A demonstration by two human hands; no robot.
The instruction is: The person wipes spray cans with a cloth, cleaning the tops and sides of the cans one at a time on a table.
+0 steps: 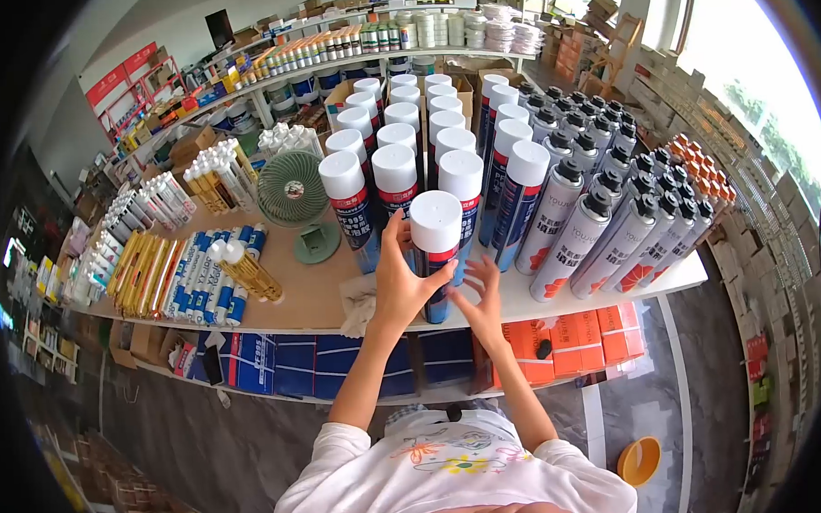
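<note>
A blue spray can with a white cap [435, 221] stands upright near the table's front edge. My left hand [400, 279] is wrapped round its left side, with the thumb across the front. On the can's right, my right hand [480, 295] has its fingers apart, close beside the lower part; whether it touches the can is unclear. Behind stand rows of similar white-capped cans [396, 171]. Right of them are grey cans with black tops [573, 237]. A white cloth [359, 303] lies at the table edge, left of my left forearm.
A green fan [292, 190] stands left of the cans. Tubes and cartridges [194, 278] lie farther left on the table [331, 306]. Blue boxes [297, 364] and orange boxes [572, 346] sit beneath. A yellow bucket [639, 461] is on the floor at right.
</note>
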